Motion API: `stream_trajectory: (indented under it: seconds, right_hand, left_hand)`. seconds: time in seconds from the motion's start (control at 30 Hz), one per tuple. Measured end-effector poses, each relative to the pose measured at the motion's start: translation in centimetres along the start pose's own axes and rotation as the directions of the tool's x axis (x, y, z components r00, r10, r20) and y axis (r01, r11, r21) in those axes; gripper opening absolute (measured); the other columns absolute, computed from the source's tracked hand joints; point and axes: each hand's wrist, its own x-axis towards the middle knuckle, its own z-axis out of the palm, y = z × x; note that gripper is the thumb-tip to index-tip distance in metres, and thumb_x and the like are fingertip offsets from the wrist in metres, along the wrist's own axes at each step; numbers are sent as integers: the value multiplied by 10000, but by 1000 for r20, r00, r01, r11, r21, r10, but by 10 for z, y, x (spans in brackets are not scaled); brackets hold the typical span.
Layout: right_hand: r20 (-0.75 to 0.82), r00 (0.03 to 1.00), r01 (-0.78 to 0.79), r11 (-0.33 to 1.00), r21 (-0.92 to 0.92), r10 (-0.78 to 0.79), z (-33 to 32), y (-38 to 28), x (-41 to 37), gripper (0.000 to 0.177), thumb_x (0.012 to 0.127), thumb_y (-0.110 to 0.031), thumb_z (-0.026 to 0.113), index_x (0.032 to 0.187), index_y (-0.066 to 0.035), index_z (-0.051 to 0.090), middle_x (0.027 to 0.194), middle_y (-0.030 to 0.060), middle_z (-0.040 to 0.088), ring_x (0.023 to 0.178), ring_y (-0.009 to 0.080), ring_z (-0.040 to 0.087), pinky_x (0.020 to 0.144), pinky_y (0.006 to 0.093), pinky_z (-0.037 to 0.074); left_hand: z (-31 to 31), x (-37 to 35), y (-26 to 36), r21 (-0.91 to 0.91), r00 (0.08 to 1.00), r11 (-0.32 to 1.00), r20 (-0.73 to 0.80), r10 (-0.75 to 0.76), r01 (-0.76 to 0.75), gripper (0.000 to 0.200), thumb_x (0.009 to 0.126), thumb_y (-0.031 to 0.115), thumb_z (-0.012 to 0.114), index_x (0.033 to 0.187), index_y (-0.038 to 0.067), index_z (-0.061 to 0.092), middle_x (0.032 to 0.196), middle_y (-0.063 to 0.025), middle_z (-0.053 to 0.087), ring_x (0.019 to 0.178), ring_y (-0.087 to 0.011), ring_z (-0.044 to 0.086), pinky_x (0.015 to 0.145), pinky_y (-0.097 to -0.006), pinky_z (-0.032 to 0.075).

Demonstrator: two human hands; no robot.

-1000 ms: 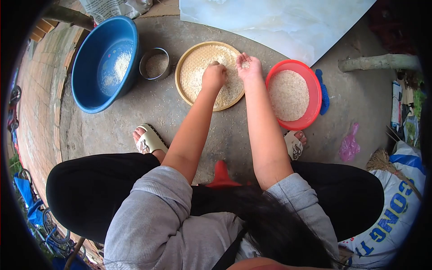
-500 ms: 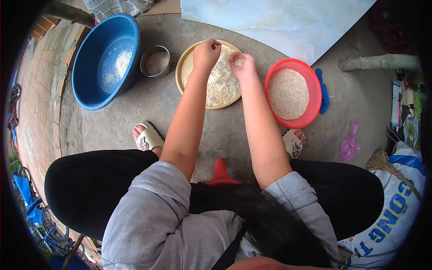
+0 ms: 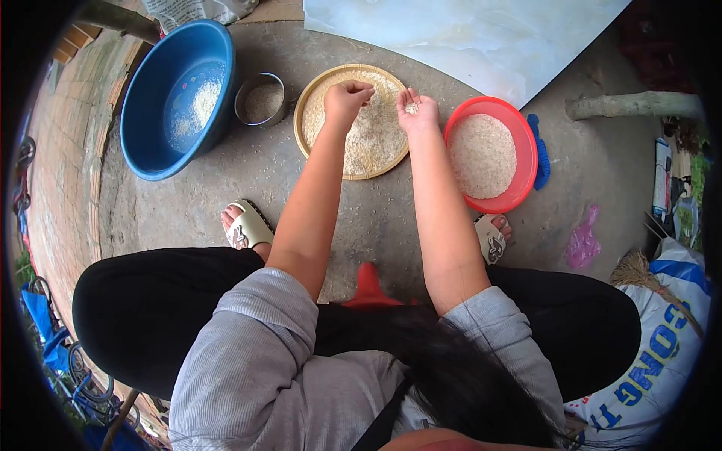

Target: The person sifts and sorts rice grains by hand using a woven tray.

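Note:
A round woven tray (image 3: 307,148) on the floor holds a spread pile of rice (image 3: 374,137). Over its middle is my left hand (image 3: 347,103), thumb and fingers pinched together; whatever lies between the fingertips is too small to make out. My right hand (image 3: 421,115) is palm up and cupped at the tray's right rim, with a small heap of rice grains (image 3: 411,108) in the palm. Close by on the right, a red basin (image 3: 521,167) contains more rice.
On the left stand a blue basin (image 3: 154,113) with some white rice and a small metal bowl (image 3: 280,114) of grain. A marble-patterned sheet (image 3: 459,37) lies at the back. A pink plastic bag (image 3: 583,242) and a printed sack (image 3: 647,383) are on the right.
My hands have moved apart: the right one a little to the right with the rice grains, its palm showing more, the left one slightly nearer me, still pinched.

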Motion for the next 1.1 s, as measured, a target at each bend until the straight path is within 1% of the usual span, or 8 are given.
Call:
stream_trajectory:
  seconds: [0.07, 0.17, 0.27, 0.57, 0.67, 0.77, 0.9, 1.1]
  right_hand:
    - [0, 1000, -9, 1000, -12, 9, 1, 4, -2, 237, 906, -106, 331, 966, 56, 493, 900, 139, 529, 798, 237, 566, 737, 349, 545]
    - [58, 998, -25, 996, -88, 31, 2, 10, -4, 268, 896, -125, 322, 951, 72, 495, 889, 138, 517, 797, 239, 543, 738, 352, 538]
    - [139, 989, -45, 996, -83, 56, 4, 9, -2, 270, 901, -126, 332, 940, 78, 504, 890, 140, 513, 809, 238, 543, 747, 351, 541]
    - [121, 991, -56, 997, -49, 61, -1, 6, 0, 259, 914, -107, 327, 933, 81, 504, 876, 150, 533, 797, 240, 561, 750, 340, 546]
    - [86, 994, -60, 998, -32, 62, -4, 9, 3, 279, 907, -125, 318, 978, 92, 478, 913, 154, 504, 812, 237, 540, 759, 363, 530]
    - [56, 997, -50, 997, -66, 54, -5, 10, 0, 278, 910, -125, 314, 994, 89, 470, 930, 161, 503, 835, 240, 538, 751, 357, 529]
    - [76, 997, -7, 990, -143, 18, -6, 17, -7, 275, 916, -143, 332, 968, 74, 492, 940, 152, 512, 842, 235, 533, 740, 337, 524]
    - [53, 991, -109, 978, -178, 120, 0, 18, -3, 238, 927, -176, 402, 936, 35, 511, 825, 107, 534, 691, 192, 533, 577, 280, 479]
  left_hand:
    - [-1, -3, 35, -401, 977, 916, 202, 73, 15, 167, 771, 117, 690, 897, 7, 686, 816, -35, 671, 729, -89, 600, 643, -254, 485]
    - [-5, -5, 65, -138, 864, 986, 480, 149, -93, 202, 767, 138, 685, 929, 18, 680, 848, -75, 680, 750, -132, 627, 668, -290, 501]
    - [-4, 2, 49, 375, 913, 835, 236, 334, -403, 237, 750, 176, 693, 934, 28, 677, 887, -124, 679, 766, -203, 647, 696, -317, 508]
    - [20, -27, -32, 511, 868, 715, 142, 477, -477, 218, 659, 103, 698, 877, 96, 687, 904, -141, 627, 816, -315, 616, 727, -374, 505]
    - [7, -21, -29, 436, 958, 855, 74, 278, -282, 152, 694, 57, 690, 846, 50, 685, 814, -116, 654, 715, -267, 634, 676, -333, 512]
    - [-3, -10, -7, -501, 997, 862, 52, -54, 73, 125, 782, 42, 683, 871, -41, 651, 809, -76, 656, 697, -132, 608, 648, -248, 499]
    - [-15, -9, 44, -369, 907, 923, 418, 55, 114, 194, 814, 142, 684, 959, 16, 654, 885, -40, 655, 823, -128, 614, 751, -268, 491]
    - [-28, 4, 40, -95, 978, 995, 207, -12, 32, 365, 889, 308, 585, 1065, -11, 620, 1019, -98, 637, 938, -182, 598, 811, -302, 476]
